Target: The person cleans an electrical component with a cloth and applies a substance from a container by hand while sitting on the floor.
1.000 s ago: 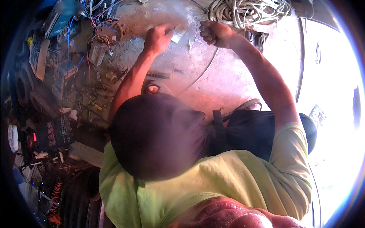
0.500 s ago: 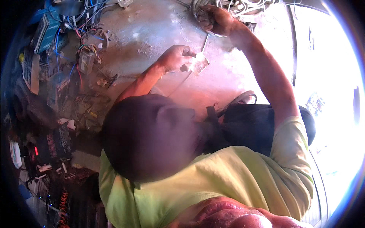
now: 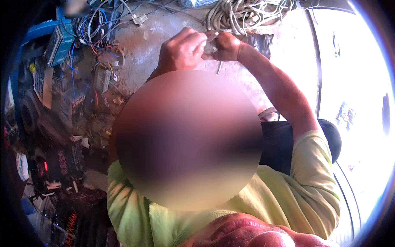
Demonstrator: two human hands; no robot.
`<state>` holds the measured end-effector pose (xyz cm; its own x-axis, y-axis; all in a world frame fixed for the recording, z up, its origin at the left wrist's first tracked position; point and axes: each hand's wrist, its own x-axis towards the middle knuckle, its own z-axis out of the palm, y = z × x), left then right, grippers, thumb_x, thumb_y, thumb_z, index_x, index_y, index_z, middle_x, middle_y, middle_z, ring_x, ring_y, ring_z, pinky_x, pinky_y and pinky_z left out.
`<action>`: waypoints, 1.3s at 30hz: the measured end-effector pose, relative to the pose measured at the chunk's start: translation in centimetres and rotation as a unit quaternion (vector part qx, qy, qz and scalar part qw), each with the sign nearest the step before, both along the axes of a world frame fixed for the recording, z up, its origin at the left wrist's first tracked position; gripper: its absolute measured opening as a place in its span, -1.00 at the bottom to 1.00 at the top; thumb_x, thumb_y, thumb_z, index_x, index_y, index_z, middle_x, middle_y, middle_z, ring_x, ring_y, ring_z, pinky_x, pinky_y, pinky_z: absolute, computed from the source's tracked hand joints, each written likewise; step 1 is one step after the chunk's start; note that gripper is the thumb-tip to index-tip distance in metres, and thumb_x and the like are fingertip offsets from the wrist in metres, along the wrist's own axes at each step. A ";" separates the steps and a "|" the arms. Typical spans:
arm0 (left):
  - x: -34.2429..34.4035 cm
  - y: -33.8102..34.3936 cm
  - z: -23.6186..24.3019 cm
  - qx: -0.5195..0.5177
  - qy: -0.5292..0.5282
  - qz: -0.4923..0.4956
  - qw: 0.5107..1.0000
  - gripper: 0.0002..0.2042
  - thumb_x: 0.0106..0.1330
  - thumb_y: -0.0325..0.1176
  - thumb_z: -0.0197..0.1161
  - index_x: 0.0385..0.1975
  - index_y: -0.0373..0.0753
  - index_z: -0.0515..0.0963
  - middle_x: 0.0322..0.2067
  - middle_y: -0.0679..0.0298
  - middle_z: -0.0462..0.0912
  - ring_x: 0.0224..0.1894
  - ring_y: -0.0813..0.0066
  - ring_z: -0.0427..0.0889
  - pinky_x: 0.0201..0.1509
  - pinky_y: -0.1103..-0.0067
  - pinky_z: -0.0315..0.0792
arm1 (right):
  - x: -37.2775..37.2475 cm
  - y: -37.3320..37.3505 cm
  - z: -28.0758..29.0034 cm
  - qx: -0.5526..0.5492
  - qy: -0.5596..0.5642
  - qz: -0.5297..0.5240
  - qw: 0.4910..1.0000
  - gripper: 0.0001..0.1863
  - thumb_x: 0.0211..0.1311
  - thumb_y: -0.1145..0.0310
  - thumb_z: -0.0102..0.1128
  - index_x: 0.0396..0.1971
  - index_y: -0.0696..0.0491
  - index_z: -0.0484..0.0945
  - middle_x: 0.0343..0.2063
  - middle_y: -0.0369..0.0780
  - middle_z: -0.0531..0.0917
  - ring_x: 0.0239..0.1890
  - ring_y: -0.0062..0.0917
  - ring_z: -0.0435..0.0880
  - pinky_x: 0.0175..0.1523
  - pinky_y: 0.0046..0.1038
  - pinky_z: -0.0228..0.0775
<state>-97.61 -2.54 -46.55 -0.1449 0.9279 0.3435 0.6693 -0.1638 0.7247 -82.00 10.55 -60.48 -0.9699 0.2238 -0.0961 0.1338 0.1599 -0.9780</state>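
My left hand (image 3: 181,50) and my right hand (image 3: 227,46) meet in front of me, low over the dusty floor. Both have their fingers closed, pinching toward each other. A small pale bit (image 3: 214,35) shows at the fingertips, too small to name. Whatever else lies between the fingers is hidden by the hands. Below my right hand, a thin light rod or wire (image 3: 219,67) sticks out. A coil of pale cable (image 3: 242,15) lies just beyond my right hand, with a dark crumpled piece (image 3: 261,44) beside it.
On the left are tangled wires (image 3: 96,31), a blue-green box (image 3: 61,43), a dark round wheel-like part (image 3: 31,115) and scattered scraps. A white plug (image 3: 140,19) lies on the floor (image 3: 140,53). A dark line (image 3: 317,61) runs along the bright right side. A blurred oval covers the middle.
My right hand has left the cable coil and come nearer, to my left hand. My left hand has moved up and away from me; the small square piece it held no longer shows clearly.
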 end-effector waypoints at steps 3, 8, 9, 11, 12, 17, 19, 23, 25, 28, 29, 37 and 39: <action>-1.4 -0.7 -1.5 -0.015 -0.027 0.047 0.998 -0.86 0.13 -0.55 0.29 -0.31 -0.29 0.59 -0.38 0.17 0.62 -0.34 0.27 0.66 -0.26 0.50 0.52 | -0.6 0.5 1.0 -0.177 -0.002 -0.004 0.984 -0.75 0.36 0.11 -0.01 -0.14 -0.09 0.52 -0.24 -0.27 0.59 -0.30 -0.43 0.57 -0.24 -0.42 0.43; -7.9 -1.6 -6.9 -0.160 -0.257 0.128 0.945 -0.83 0.18 -0.49 0.26 -0.24 -0.30 0.61 -0.33 0.32 0.66 -0.33 0.58 0.59 -0.27 0.58 0.48 | -1.7 1.5 1.3 -0.449 -0.220 -0.102 0.860 -0.73 0.44 0.30 -0.17 0.05 0.01 0.36 -0.25 -0.28 0.54 -0.28 -0.55 0.52 -0.28 -0.52 0.42; -9.4 -1.5 -7.3 -0.149 -0.267 0.165 0.938 -0.80 0.18 -0.48 0.27 -0.19 -0.29 0.63 -0.29 0.34 0.66 -0.30 0.58 0.58 -0.25 0.61 0.47 | -2.3 2.0 1.8 -0.373 -0.298 -0.185 0.859 -0.66 0.44 0.34 -0.18 0.14 0.06 0.31 -0.22 -0.23 0.58 -0.23 -0.50 0.58 -0.26 -0.53 0.48; -13.7 0.5 -5.6 -0.220 -0.258 0.255 0.906 -0.76 0.22 -0.48 0.25 -0.11 -0.33 0.62 -0.20 0.23 0.66 -0.23 0.53 0.59 -0.15 0.57 0.48 | -2.2 4.6 4.5 0.050 -0.091 -0.012 0.994 -0.75 0.36 0.36 -0.09 -0.03 0.09 0.40 -0.22 -0.22 0.57 -0.20 -0.51 0.55 -0.20 -0.43 0.48; -15.9 1.8 -3.1 -0.184 -0.077 0.222 0.954 -0.73 0.26 -0.44 0.26 -0.05 -0.33 0.59 -0.18 0.16 0.66 -0.20 0.44 0.61 -0.06 0.53 0.48 | -2.5 6.4 6.6 0.065 -0.136 -0.038 0.988 -0.84 0.35 0.31 -0.06 -0.26 0.06 0.46 -0.37 -0.25 0.55 -0.37 -0.54 0.51 -0.34 -0.44 0.41; -20.0 1.7 14.8 -0.007 0.112 0.172 0.979 -0.59 0.35 -0.31 0.26 0.12 -0.37 0.44 0.05 0.02 0.54 0.08 0.27 0.55 0.10 0.44 0.48 | -3.5 10.6 19.3 -0.368 -0.194 -0.081 0.906 -0.68 0.42 0.13 -0.03 -0.54 -0.10 0.49 -0.74 -0.45 0.34 -0.75 -0.78 0.25 -0.67 -0.60 0.07; -18.6 0.1 17.5 -0.089 0.036 0.177 0.980 -0.66 0.38 -0.35 0.18 0.09 -0.35 0.47 0.08 0.10 0.54 0.05 0.28 0.55 0.11 0.45 0.44 | -2.5 9.9 23.0 -0.533 -0.132 -0.060 0.834 -0.71 0.47 0.20 -0.06 -0.43 -0.04 0.54 -0.70 -0.45 0.36 -0.74 -0.77 0.26 -0.68 -0.60 0.11; -17.2 -5.6 16.8 -0.406 0.015 0.049 0.912 -0.68 0.27 -0.44 0.20 0.02 -0.33 0.48 -0.05 0.09 0.58 0.03 0.29 0.54 0.16 0.39 0.38 | 7.2 7.5 28.9 -0.387 -0.144 -0.201 0.888 -0.64 0.34 0.32 0.09 0.12 0.00 0.51 -0.59 -0.40 0.52 -0.63 -0.70 0.46 -0.59 -0.57 0.32; -17.1 -11.0 16.8 -0.543 -0.032 0.080 0.835 -0.72 0.15 -0.40 0.28 -0.13 -0.30 0.54 -0.23 0.14 0.63 -0.15 0.30 0.60 0.01 0.40 0.45 | 12.6 8.1 31.5 -0.511 -0.207 -0.296 0.780 -0.62 0.30 0.40 0.15 0.12 -0.06 0.49 -0.56 -0.37 0.49 -0.63 -0.67 0.43 -0.58 -0.50 0.33; -16.9 -19.5 21.3 -0.632 -0.063 0.076 0.768 -0.84 0.19 -0.41 0.22 -0.26 -0.29 0.60 -0.33 0.21 0.66 -0.23 0.35 0.61 -0.06 0.41 0.47 | 22.6 5.3 37.6 -0.674 -0.052 -0.447 0.586 -0.81 0.44 0.24 -0.01 -0.14 -0.05 0.57 -0.56 -0.43 0.38 -0.64 -0.68 0.32 -0.54 -0.57 0.19; -16.0 -21.8 23.4 -0.642 -0.077 0.131 0.751 -0.84 0.22 -0.44 0.16 -0.26 -0.31 0.61 -0.34 0.20 0.67 -0.21 0.35 0.62 -0.07 0.40 0.47 | 25.3 3.5 40.1 -0.532 -0.067 -0.524 0.662 -0.77 0.42 0.18 0.02 -0.43 -0.11 0.53 -0.64 -0.44 0.31 -0.68 -0.67 0.25 -0.59 -0.57 0.10; -8.7 -19.7 46.9 -0.727 -0.201 0.126 0.645 -0.77 0.26 -0.32 0.28 -0.14 -0.24 0.52 -0.40 0.26 0.62 -0.47 0.45 0.63 -0.50 0.53 0.53 | 38.8 -10.9 61.0 -0.661 0.000 -0.616 0.428 -0.52 0.42 0.01 -0.06 -0.70 -0.16 0.14 -0.79 -0.47 0.08 -0.80 -0.70 -0.03 -0.71 -0.61 -0.22; -7.1 -16.6 50.9 -0.692 -0.214 0.160 0.671 -0.76 0.26 -0.31 0.27 -0.13 -0.23 0.51 -0.38 0.23 0.63 -0.44 0.43 0.65 -0.45 0.51 0.56 | 40.2 -12.4 64.1 -0.683 0.051 -0.606 0.405 -0.52 0.43 0.00 -0.08 -0.71 -0.17 0.15 -0.80 -0.47 0.07 -0.80 -0.71 -0.05 -0.72 -0.62 -0.25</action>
